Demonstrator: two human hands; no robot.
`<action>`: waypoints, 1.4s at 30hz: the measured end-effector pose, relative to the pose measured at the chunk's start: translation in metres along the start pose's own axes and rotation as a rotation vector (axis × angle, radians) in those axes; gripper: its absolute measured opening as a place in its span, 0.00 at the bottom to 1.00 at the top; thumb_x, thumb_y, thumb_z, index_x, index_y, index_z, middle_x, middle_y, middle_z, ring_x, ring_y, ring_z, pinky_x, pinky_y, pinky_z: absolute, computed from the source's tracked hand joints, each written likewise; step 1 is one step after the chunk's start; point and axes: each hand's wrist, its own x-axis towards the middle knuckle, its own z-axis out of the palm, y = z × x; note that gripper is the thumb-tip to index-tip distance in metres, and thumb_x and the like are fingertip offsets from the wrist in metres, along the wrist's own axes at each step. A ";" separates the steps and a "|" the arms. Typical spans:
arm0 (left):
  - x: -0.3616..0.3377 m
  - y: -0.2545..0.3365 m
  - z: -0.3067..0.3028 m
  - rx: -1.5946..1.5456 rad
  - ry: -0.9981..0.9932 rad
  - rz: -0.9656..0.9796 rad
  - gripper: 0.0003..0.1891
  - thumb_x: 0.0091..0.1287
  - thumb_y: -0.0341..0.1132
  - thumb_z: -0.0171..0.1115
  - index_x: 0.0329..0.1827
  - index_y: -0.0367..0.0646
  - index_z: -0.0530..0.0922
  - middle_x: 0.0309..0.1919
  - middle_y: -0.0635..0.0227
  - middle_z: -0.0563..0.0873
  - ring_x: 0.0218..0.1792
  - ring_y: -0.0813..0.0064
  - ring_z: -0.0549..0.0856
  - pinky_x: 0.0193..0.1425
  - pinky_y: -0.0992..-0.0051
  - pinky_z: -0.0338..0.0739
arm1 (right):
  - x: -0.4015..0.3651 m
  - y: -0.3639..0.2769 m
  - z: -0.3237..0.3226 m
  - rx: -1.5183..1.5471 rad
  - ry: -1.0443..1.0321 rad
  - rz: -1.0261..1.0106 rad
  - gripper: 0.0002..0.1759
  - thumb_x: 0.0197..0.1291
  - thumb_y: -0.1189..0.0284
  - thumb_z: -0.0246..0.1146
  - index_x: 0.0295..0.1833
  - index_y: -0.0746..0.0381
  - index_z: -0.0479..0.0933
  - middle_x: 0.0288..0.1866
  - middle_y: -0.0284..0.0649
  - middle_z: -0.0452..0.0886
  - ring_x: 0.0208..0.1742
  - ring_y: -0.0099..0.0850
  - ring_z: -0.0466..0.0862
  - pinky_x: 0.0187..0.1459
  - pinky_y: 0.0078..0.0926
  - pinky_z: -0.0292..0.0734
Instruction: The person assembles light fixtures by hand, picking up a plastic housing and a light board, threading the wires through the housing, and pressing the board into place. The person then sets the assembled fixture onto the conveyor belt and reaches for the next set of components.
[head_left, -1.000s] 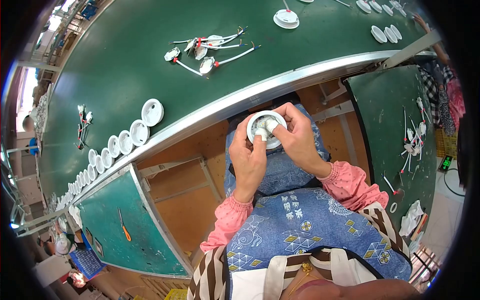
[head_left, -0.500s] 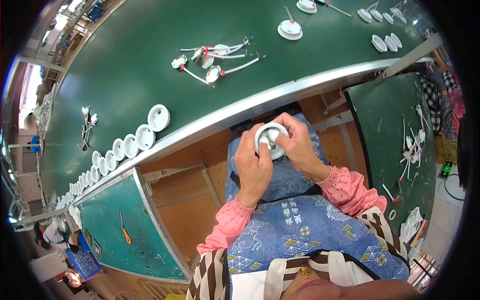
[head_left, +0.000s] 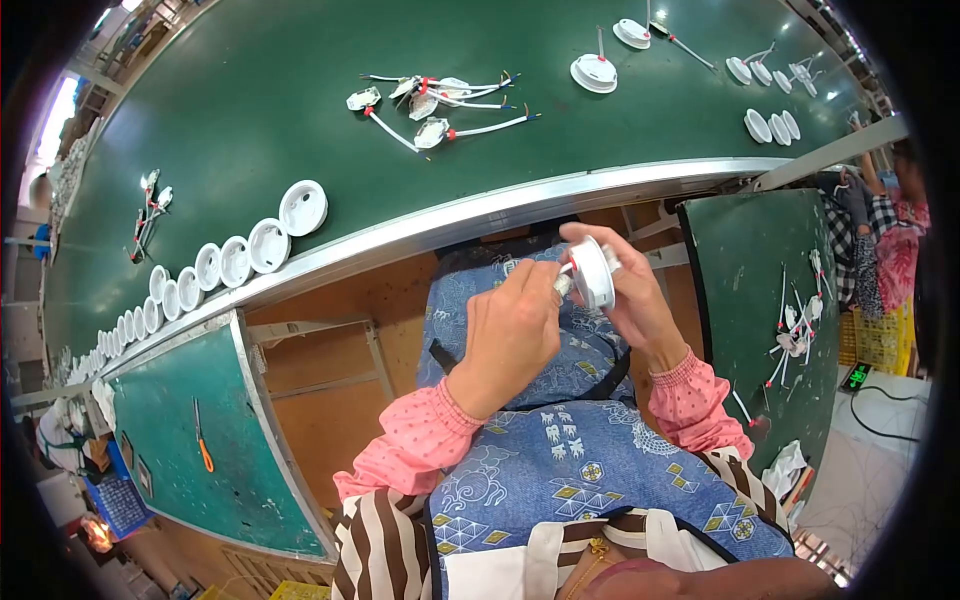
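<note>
Right fingers (head_left: 622,250) holding white cap (head_left: 597,275) — left fingers (head_left: 538,285) unclear | apron (head_left: 535,465) characters (head_left: 565,428) — illegible

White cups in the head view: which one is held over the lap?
The cup in the right hand, seen nearly edge-on; the row of cups to the left rests on the green table.
</note>
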 end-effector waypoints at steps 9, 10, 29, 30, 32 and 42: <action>0.000 0.000 0.001 0.221 0.095 0.135 0.10 0.57 0.23 0.64 0.41 0.43 0.78 0.30 0.64 0.78 0.28 0.63 0.85 0.30 0.65 0.78 | 0.005 0.020 0.011 -0.369 0.047 -0.180 0.27 0.77 0.49 0.54 0.58 0.63 0.76 0.39 0.35 0.81 0.33 0.20 0.80 0.32 0.18 0.74; 0.000 -0.006 -0.001 0.210 0.098 0.152 0.11 0.56 0.22 0.64 0.42 0.43 0.79 0.30 0.64 0.79 0.29 0.63 0.86 0.30 0.65 0.78 | 0.005 0.022 0.011 -0.315 0.024 -0.150 0.26 0.78 0.50 0.53 0.56 0.63 0.77 0.37 0.35 0.81 0.31 0.20 0.80 0.31 0.17 0.73; -0.006 -0.029 -0.007 0.324 0.021 0.293 0.08 0.56 0.26 0.66 0.36 0.44 0.76 0.27 0.67 0.77 0.25 0.68 0.83 0.30 0.67 0.77 | 0.015 0.021 0.003 -0.106 -0.063 0.178 0.24 0.76 0.51 0.56 0.53 0.63 0.79 0.36 0.37 0.82 0.30 0.23 0.83 0.25 0.19 0.73; 0.004 -0.026 -0.012 0.375 0.013 0.325 0.07 0.56 0.27 0.66 0.35 0.45 0.76 0.27 0.67 0.77 0.25 0.68 0.83 0.30 0.67 0.77 | 0.016 0.014 0.004 -0.081 -0.082 0.164 0.25 0.76 0.50 0.56 0.56 0.63 0.78 0.39 0.37 0.82 0.32 0.24 0.84 0.25 0.19 0.74; 0.030 -0.015 -0.025 0.478 0.002 0.390 0.07 0.57 0.29 0.66 0.34 0.45 0.74 0.27 0.68 0.76 0.25 0.69 0.82 0.30 0.68 0.76 | 0.018 -0.006 0.006 -0.033 -0.122 0.134 0.28 0.76 0.47 0.55 0.62 0.62 0.76 0.45 0.38 0.83 0.35 0.25 0.85 0.25 0.21 0.75; 0.293 -0.050 -0.019 1.108 -0.083 0.487 0.07 0.63 0.31 0.67 0.43 0.47 0.83 0.40 0.69 0.88 0.47 0.66 0.87 0.51 0.61 0.76 | -0.004 -0.012 -0.034 -0.037 0.141 0.037 0.17 0.72 0.66 0.65 0.58 0.65 0.81 0.48 0.37 0.84 0.45 0.22 0.82 0.38 0.18 0.74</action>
